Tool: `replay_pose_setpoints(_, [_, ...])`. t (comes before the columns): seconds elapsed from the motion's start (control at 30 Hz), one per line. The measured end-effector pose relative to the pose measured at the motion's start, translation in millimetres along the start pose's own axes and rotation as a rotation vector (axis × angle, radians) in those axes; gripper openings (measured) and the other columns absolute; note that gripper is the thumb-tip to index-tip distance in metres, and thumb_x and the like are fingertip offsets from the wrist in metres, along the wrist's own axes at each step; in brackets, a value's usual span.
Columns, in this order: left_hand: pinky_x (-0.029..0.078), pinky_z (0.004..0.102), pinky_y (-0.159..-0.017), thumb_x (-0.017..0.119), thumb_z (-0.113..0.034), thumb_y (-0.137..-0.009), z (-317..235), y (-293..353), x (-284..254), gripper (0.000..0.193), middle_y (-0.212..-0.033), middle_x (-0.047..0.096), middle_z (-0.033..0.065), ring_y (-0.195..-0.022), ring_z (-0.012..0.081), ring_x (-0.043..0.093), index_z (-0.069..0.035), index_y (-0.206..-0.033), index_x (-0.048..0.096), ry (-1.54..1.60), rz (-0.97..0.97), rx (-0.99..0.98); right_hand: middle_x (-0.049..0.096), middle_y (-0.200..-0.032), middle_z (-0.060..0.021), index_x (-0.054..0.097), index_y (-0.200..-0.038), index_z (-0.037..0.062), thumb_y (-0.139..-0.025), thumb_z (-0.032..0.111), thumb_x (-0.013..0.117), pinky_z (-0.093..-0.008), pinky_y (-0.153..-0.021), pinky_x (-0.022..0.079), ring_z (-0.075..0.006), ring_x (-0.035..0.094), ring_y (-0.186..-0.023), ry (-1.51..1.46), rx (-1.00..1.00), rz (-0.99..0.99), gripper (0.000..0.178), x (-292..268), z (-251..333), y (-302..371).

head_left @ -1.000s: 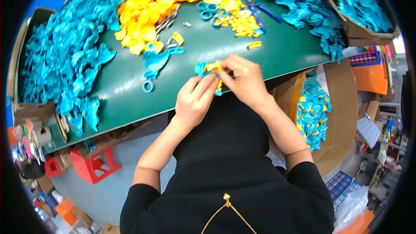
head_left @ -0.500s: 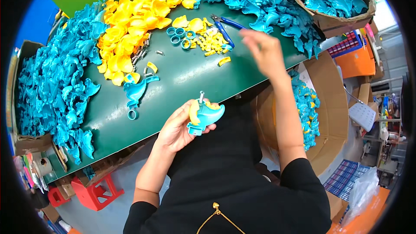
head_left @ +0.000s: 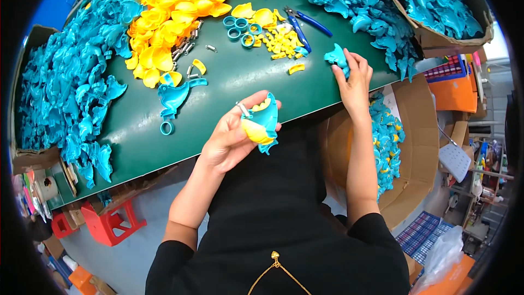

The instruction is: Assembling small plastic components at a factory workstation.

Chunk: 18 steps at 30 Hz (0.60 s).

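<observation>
In the left hand (head_left: 225,141), at the green table (head_left: 229,74), a probably light, stiff teal-and-yellow plastic shell (head_left: 266,117) is clasped, best held around its sides. Farther right, a likely slick teal piece (head_left: 337,59) is pinched by the right hand (head_left: 356,81).

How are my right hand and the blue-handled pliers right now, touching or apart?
Apart. The head view shows bare green tabletop between the blue-handled pliers and the right hand, which holds a teal piece.

I now have a teal shell (head_left: 338,57) in my right grip (head_left: 356,82), which looked empty a moment ago, and my left grip (head_left: 225,139) has rotated the teal-and-yellow piece (head_left: 264,118) it holds
</observation>
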<state>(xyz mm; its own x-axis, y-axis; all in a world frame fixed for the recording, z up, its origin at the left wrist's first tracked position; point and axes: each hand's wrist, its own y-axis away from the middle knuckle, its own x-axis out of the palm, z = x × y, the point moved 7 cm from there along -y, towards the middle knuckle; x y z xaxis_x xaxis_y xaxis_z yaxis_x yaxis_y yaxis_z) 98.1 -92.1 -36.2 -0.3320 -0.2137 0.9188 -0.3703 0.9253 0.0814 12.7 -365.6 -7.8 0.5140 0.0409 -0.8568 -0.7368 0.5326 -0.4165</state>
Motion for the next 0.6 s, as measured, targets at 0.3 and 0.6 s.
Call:
replay_pose_setpoints(0.3, [0.049,0.0438,-0.106,0.089,-0.011,-0.068,-9.2,-0.8,-2.6,0.096,-0.145,0.048,0.0147,-0.121,0.0331,0.061,-0.001,-0.149,0.038,-0.232,-0.117,0.229,0.061,-0.125,-0.0179,0.056,-0.133,-0.0073,-0.090,0.025,0.074,-0.0373,-0.104,0.043,-0.0275,0.055,-0.121,0.015,0.173,-0.042,0.057,-4.5,45.9,2.2])
replay_pose_setpoints(0.6, [0.052,0.0413,-0.104,0.082,0.012,-0.070,-18.7,11.3,5.3,0.091,-0.145,0.046,0.0109,-0.128,0.0255,0.054,0.000,-0.148,0.039,-0.332,-0.103,0.350,0.057,-0.128,-0.0129,0.056,-0.134,-0.0070,-0.086,0.003,0.075,-0.0304,-0.101,0.045,-0.0188,0.058,-0.117,-1.163,0.001,0.418,0.052,-11.0,159.3,60.0])
